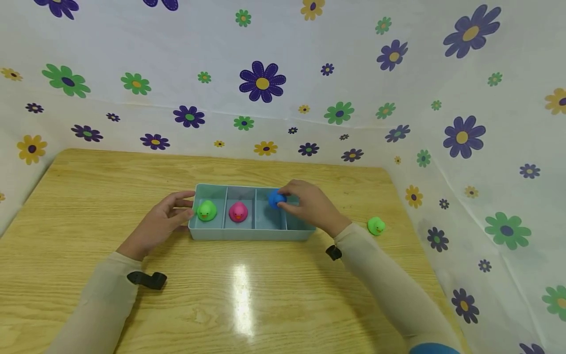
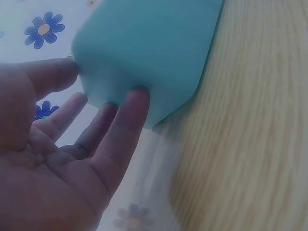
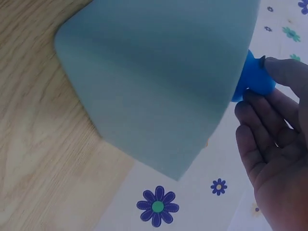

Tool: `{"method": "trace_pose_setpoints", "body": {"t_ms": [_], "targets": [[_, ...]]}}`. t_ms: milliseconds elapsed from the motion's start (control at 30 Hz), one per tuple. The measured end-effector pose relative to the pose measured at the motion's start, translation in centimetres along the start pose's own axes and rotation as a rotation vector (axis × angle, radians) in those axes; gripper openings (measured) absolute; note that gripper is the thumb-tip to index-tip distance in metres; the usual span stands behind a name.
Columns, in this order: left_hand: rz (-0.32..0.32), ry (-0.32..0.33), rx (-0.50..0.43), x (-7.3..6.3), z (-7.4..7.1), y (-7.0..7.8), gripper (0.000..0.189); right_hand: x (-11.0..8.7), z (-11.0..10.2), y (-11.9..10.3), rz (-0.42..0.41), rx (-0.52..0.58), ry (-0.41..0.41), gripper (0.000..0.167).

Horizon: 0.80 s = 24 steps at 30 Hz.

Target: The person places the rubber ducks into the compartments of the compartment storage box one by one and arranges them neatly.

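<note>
A pale blue-green divided tray (image 1: 252, 235) lies lengthwise on the table. Its leftmost compartment holds a green rubber duck (image 1: 206, 210), and a pink rubber duck (image 1: 238, 212) sits in the one beside it. Over the third compartment, my right hand (image 1: 311, 204) pinches a blue rubber duck (image 1: 276, 199) between thumb and fingers; the right wrist view shows this blue duck (image 3: 257, 77) partly hidden behind the tray wall. At the tray's left end, my left hand (image 1: 162, 219) touches the outer wall with fairly straight fingers (image 2: 130, 115). The right hand partly covers the rightmost compartment.
Another green rubber duck (image 1: 376, 225) stands on the wooden table (image 1: 185, 305), to the right of the tray beyond the right forearm. A white flower-printed cloth (image 1: 283, 132) hangs behind the table and along its right side.
</note>
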<state>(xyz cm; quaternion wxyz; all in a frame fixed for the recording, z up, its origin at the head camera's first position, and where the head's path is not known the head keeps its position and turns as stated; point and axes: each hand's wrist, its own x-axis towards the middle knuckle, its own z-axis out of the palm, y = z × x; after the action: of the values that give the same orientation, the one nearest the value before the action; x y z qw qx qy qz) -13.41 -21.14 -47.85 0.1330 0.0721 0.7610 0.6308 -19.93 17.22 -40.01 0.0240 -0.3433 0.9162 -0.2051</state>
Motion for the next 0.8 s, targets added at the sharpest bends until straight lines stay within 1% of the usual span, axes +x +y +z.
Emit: {"method": "trace_pose_setpoints", "body": {"t_ms": [100, 167, 333, 400, 500, 600, 800], "targets": [[0.0, 0.0, -0.005, 0.0, 0.0, -0.1, 0.061, 0.5, 0.3, -0.5, 0.005, -0.013, -0.02, 0.029], [0.0, 0.0, -0.005, 0.0, 0.0, -0.2, 0.061, 0.9, 0.6, -0.6, -0.002, -0.047, -0.044, 0.029], [0.001, 0.005, 0.005, -0.1, 0.0, -0.1, 0.06, 1.7, 2.1, -0.2, -0.049, -0.2, -0.115, 0.027], [0.001, 0.004, 0.003, -0.1, 0.0, 0.0, 0.06, 1.9, 2.7, 0.0, -0.047, -0.228, -0.146, 0.027], [0.004, 0.002, -0.006, -0.3, 0.1, 0.3, 0.06, 1.9, 3.3, 0.1, -0.021, -0.227, -0.17, 0.026], [0.004, 0.003, -0.01, -0.4, 0.2, 0.4, 0.06, 1.9, 3.5, 0.0, 0.005, -0.206, -0.169, 0.027], [0.008, 0.009, 0.003, -0.3, 0.2, 0.4, 0.06, 2.0, 3.6, 0.0, 0.026, -0.203, -0.181, 0.029]]}}
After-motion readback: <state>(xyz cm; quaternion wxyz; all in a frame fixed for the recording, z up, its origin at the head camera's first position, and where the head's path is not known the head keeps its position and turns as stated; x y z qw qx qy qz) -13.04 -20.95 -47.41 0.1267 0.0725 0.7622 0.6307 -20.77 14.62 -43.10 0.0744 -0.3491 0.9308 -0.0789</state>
